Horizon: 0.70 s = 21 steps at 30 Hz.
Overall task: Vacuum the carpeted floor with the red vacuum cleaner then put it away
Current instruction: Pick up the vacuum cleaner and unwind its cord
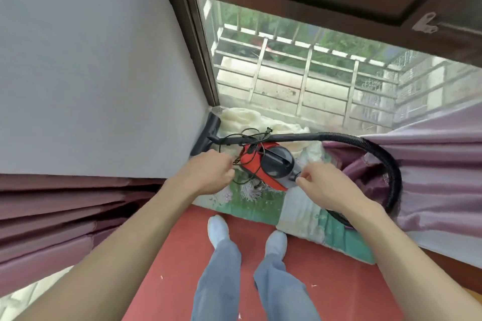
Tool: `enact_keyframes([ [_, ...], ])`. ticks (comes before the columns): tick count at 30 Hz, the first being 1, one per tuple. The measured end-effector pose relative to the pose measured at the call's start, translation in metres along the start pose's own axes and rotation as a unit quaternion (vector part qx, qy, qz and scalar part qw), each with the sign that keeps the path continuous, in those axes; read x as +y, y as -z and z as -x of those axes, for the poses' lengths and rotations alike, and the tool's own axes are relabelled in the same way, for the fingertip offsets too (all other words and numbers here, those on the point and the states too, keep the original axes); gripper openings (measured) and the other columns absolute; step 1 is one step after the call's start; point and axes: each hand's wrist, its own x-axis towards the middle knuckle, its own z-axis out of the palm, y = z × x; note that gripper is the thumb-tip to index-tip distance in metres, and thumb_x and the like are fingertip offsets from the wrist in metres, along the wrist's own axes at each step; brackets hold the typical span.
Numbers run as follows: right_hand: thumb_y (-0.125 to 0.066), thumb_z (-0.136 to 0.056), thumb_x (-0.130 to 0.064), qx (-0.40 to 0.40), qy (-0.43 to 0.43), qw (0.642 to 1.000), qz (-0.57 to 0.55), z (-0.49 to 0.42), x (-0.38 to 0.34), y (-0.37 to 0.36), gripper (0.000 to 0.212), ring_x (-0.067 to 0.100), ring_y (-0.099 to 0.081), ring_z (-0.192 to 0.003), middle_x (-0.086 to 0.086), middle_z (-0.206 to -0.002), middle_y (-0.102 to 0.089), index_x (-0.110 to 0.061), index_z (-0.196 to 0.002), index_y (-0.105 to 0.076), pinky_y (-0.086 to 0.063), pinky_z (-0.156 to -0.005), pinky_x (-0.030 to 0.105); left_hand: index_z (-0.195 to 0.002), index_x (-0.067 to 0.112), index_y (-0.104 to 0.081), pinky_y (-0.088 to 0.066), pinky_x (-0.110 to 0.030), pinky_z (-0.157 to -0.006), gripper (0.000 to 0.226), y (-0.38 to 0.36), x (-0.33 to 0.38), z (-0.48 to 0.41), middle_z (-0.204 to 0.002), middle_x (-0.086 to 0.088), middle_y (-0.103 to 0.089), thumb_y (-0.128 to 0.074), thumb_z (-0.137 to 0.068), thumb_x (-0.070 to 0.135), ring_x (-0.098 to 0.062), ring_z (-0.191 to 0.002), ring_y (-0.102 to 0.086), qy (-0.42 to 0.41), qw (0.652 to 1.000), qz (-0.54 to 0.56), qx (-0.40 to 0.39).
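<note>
The red vacuum cleaner with a dark grey top lies on a cushioned window ledge in front of me. Its black power cord is looped loosely over the body. A black hose curves from the right back to a wand and floor nozzle standing in the corner by the wall. My left hand is closed at the cord on the vacuum's left side. My right hand pinches the vacuum's grey front end. Red carpet lies under my feet.
A white wall rises on the left. Purple curtains hang at the lower left and at the right. A brown-framed window with outside railings is ahead. Cream fabric is bunched on the ledge behind the vacuum.
</note>
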Motion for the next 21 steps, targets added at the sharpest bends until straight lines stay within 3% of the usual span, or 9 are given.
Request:
enact_keyframes([
  [3,-0.046,-0.092,-0.028,-0.018,-0.006,1.000,-0.004,-0.038,-0.003,-0.030,0.026,0.024,-0.061,-0.078,0.006,-0.083,-0.068,-0.013,-0.081,-0.065,-0.050,-0.068,0.034,-0.100,0.011,-0.065,-0.054,-0.042,-0.082,0.027,-0.024,-0.025,-0.027,-0.102,-0.010,-0.070,-0.043,-0.096,0.027,-0.030,-0.094,-0.064,0.000,1.000,0.001,-0.021],
  [7,-0.046,-0.094,-0.032,-0.039,-0.012,0.999,-0.004,-0.089,-0.004,-0.073,0.023,0.024,-0.063,-0.090,0.002,-0.096,-0.069,-0.021,-0.094,-0.066,-0.053,-0.078,0.037,-0.094,0.008,-0.064,-0.054,-0.044,-0.078,0.026,-0.067,-0.051,-0.067,-0.094,-0.010,-0.070,-0.043,-0.095,0.024,-0.032,-0.088,-0.064,0.020,0.999,0.021,-0.030],
  [12,-0.043,-0.096,-0.027,-0.016,0.024,0.999,0.017,-0.170,0.005,-0.128,0.023,0.021,-0.060,-0.099,-0.002,-0.104,-0.062,-0.021,-0.107,-0.062,-0.050,-0.083,0.036,-0.087,0.017,-0.068,-0.053,-0.041,-0.078,0.022,-0.136,-0.074,-0.133,-0.085,0.003,-0.072,-0.048,-0.093,0.023,-0.020,-0.084,-0.064,0.085,0.985,0.151,-0.010],
  [18,-0.052,-0.088,-0.020,0.108,0.089,0.989,0.053,-0.277,0.009,-0.177,0.041,0.028,-0.046,-0.115,0.009,-0.126,-0.051,-0.014,-0.129,-0.052,-0.041,-0.097,0.041,-0.088,0.019,-0.069,-0.053,-0.037,-0.078,0.017,-0.236,-0.091,-0.211,-0.085,0.004,-0.071,-0.053,-0.092,0.022,-0.019,-0.082,-0.066,0.143,0.957,0.252,0.014],
  [21,-0.058,-0.083,-0.024,0.135,0.109,0.979,0.102,-0.322,0.003,-0.198,0.055,0.034,-0.042,-0.122,0.011,-0.135,-0.045,-0.017,-0.137,-0.046,-0.038,-0.101,0.045,-0.092,0.018,-0.065,-0.055,-0.038,-0.077,0.011,-0.278,-0.100,-0.242,-0.090,0.001,-0.069,-0.055,-0.091,0.019,-0.023,-0.083,-0.067,0.202,0.916,0.343,0.041],
])
